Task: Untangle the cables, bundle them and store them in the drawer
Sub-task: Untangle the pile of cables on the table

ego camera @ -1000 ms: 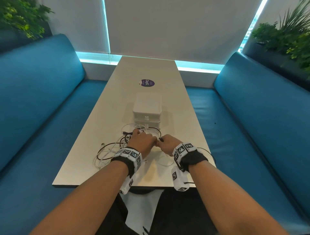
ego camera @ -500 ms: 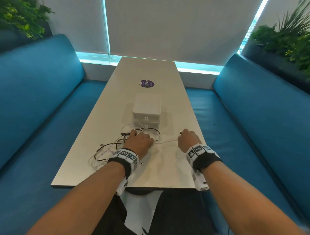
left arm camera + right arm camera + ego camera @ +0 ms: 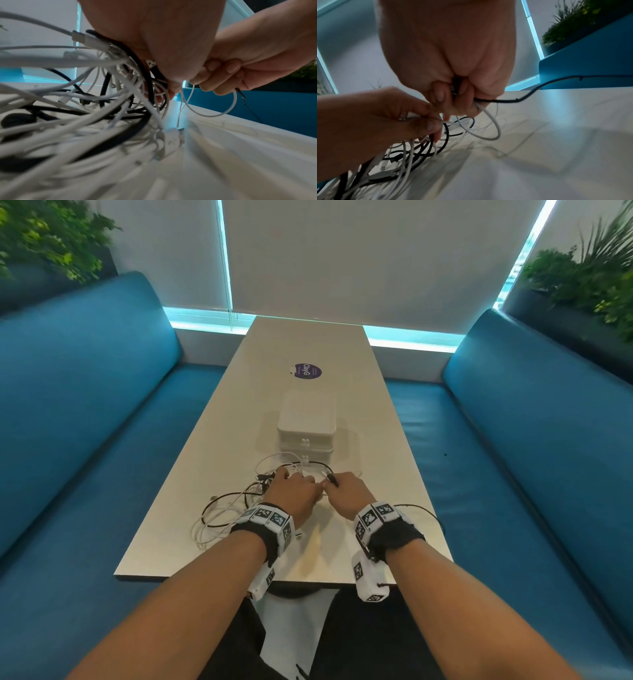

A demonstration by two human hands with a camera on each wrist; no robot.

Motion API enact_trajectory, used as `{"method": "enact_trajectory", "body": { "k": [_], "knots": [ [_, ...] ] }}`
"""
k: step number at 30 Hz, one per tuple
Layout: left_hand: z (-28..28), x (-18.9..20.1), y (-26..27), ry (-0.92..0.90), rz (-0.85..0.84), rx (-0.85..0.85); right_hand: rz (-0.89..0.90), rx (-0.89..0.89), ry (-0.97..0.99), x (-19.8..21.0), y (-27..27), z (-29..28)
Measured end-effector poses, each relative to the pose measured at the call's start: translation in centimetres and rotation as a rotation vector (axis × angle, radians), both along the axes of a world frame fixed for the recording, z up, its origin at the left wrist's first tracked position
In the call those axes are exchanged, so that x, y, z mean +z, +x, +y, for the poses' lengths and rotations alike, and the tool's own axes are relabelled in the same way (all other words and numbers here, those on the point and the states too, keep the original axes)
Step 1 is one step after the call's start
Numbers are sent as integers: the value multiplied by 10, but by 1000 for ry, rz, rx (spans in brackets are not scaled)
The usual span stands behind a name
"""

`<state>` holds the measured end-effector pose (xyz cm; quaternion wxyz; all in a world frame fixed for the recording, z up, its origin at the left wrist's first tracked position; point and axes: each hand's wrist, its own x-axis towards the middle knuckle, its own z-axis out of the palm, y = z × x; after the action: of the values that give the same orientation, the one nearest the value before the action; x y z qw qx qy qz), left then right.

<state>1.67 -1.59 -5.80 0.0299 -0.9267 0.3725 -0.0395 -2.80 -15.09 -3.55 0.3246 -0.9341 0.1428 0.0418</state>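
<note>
While both hands (image 3: 320, 491) pinch white cable (image 3: 489, 121) over tangle (image 3: 233, 508), purple sticker (image 3: 307, 371) reads "ClayG".

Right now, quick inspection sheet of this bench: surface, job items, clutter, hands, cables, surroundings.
Surface: pale table, long, cables at the near end.
Job's things: white drawer box, both drawers closed.
Clutter: purple sticker beyond the box.
Hands: left hand pinches a white cable; right hand grips that white cable and a black cable.
Cables: tangled pile, black and white, unbundled.
Surroundings: blue benches, plants, blinds.
</note>
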Motion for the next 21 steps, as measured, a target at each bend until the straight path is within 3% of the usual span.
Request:
{"method": "enact_trajectory", "body": {
  "k": [5,11,18,21],
  "knots": [
    [1,-1,4,-67,77,28,59,80,-104,-6,-3,-3],
    [3,3,13,-113,166,25,2,168,-608,-2,-9,-15],
    [5,-8,10,-108,130,39,122,7,-662,-1,-12,-46],
    [-3,-3,6,-60,98,44,117,-47,-569,0,-13,-42]
  ]
}}
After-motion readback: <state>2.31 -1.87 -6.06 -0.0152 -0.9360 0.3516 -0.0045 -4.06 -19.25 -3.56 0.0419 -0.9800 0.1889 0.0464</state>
